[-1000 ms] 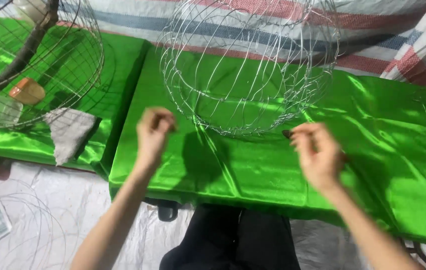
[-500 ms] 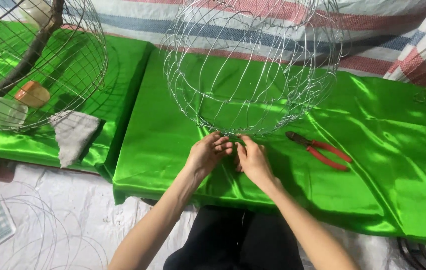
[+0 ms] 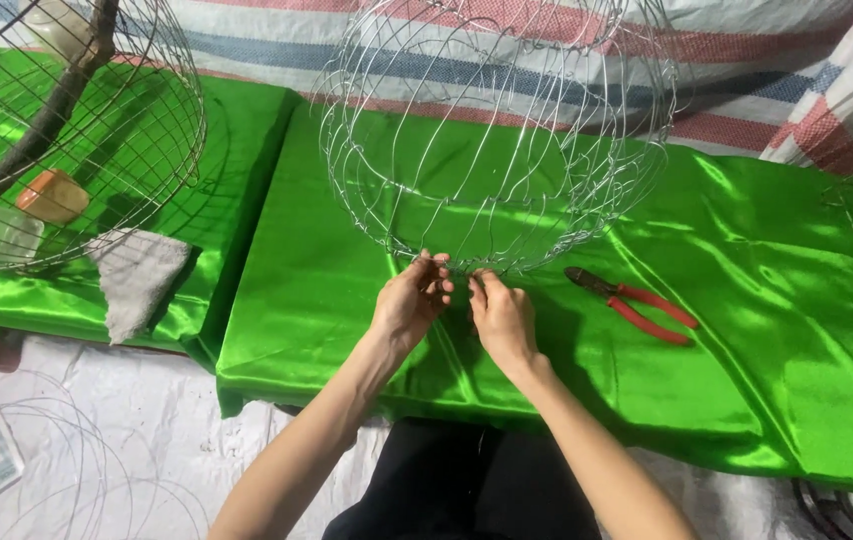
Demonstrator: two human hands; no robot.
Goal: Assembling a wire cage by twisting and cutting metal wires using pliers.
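Both hands at bottom rim of wire frame (image 3: 497, 130), which sits on green satin cloth (image 3: 767, 300), centre of table. Left hand (image 3: 412, 300) fingers curled, pinching a wire at lower edge; right hand (image 3: 502, 315) just beside it, fingertips also closed on the wire. Hands nearly touching. Red-handled pliers (image 3: 632, 303) lie on cloth near right hand, untouched. 2nd wire cage (image 3: 77, 130) well apart at left, grey rag (image 3: 137, 280) below it.

bright, even light | glare on green satin cloth (image 3: 767, 260) | soft shadows | sharp focus
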